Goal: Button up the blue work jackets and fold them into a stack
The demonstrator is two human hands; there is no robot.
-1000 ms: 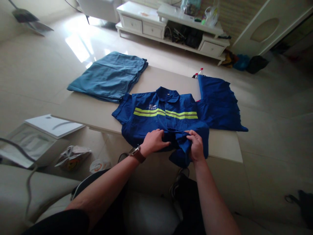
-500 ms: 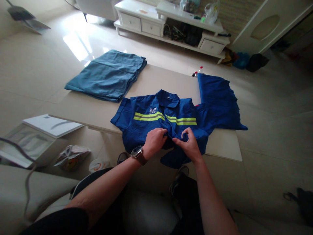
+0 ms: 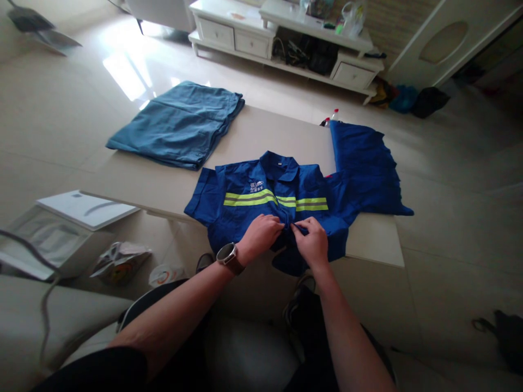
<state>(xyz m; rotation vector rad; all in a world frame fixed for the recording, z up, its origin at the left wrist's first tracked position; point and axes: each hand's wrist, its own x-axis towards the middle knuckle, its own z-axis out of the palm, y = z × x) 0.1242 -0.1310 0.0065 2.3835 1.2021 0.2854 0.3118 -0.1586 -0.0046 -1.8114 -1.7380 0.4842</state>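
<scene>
A dark blue work shirt (image 3: 241,215) with a yellow-and-grey reflective stripe lies front up, collar away from me, on a pale table (image 3: 281,128). Its lower part hangs over the near edge. My left hand (image 3: 261,235), with a watch on the wrist, pinches the shirt's front opening below the stripe. Close beside it, my right hand (image 3: 312,239) grips the other front edge with thumb and fingers. Whatever small part lies between the fingertips is hidden. More blue cloth (image 3: 365,163) lies at the right, next to the shirt.
Folded grey-blue cloth (image 3: 180,125) covers the table's far left. Red-capped bottles (image 3: 335,115) stand beyond the table. A white cabinet (image 3: 253,46) is at the back. On the floor at left are a box (image 3: 53,234), a plastic bag (image 3: 121,262) and a white tub (image 3: 163,276).
My right hand has moved left and its fingers have closed in beside the left hand. The two shirt fronts have come together, and the stripe halves now nearly meet.
</scene>
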